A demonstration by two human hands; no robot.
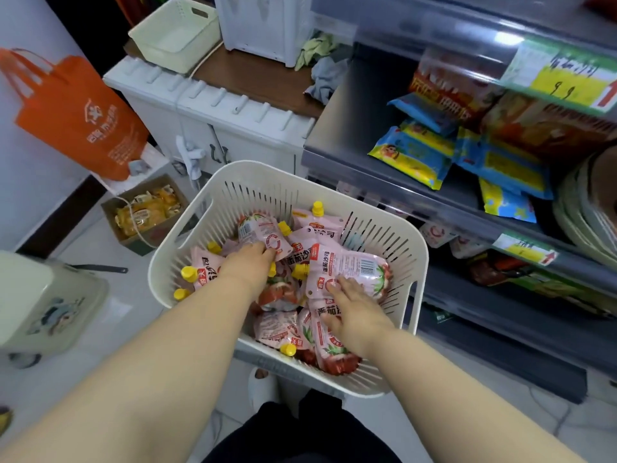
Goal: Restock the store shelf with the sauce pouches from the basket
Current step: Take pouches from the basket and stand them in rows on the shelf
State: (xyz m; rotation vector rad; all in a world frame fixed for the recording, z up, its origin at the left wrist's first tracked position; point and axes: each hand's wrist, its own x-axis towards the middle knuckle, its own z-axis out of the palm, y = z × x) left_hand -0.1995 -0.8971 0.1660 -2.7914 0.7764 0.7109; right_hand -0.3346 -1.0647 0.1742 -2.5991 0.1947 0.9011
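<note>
Two bare forearms reaching down from the near edge into a cream slatted basket [394, 248]. Left hand [248, 262] curled over the pile, fingers closing on a pink sauce pouch [263, 233] near the basket's middle. Right hand [355, 315] spread flat on a second pouch [350, 272], fingertips pressing its face; grip not yet complete, more a pinning than a hold.

Step in hand, by the look of it: picking up, with the basket well filled and most of the restocking not yet done. Next move probably calls for a firm pinch on each pouch, a lift clear of the slatted walls, then a swing right toward the shelf [384, 155]. Likeliest slot: the lower tier, where similar pink packets [437, 233] show dimly behind the shelf lip.

Basket contents: many pink pouches with yellow caps [188, 274], lying jumbled and overlapping. Beyond it on the floor, a cardboard box [110, 212] of orange packets. Further back, a shallow cream tub [173, 31], seemingly empty.
</note>
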